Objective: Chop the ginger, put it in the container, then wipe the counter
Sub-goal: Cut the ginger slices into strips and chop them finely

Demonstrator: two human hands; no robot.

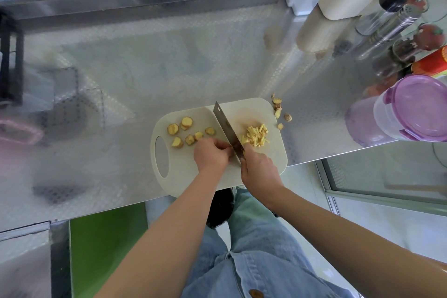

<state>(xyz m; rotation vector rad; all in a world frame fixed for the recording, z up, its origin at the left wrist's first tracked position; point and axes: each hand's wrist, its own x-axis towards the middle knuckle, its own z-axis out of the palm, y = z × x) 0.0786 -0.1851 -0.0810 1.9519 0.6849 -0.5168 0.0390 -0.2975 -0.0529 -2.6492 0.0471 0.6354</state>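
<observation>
On the left half of the cutting board, unchopped ginger slices lie loose. They are small and rounded, so one could roll or skid under the blade. The bigger danger, I judge, is at the board's middle: the left hand has its fingertips right against the knife, and a slip there would nick them. On the board's right half sits the pile of chopped ginger, close enough to the edge to scatter onto the counter. Peel scraps already lie just off the board's far right corner. The container stands well to the board's right, lid on.

The left hand is curled; whether it pins a slice underneath, I cannot tell. The right hand is wrapped tight round the knife's handle.
</observation>
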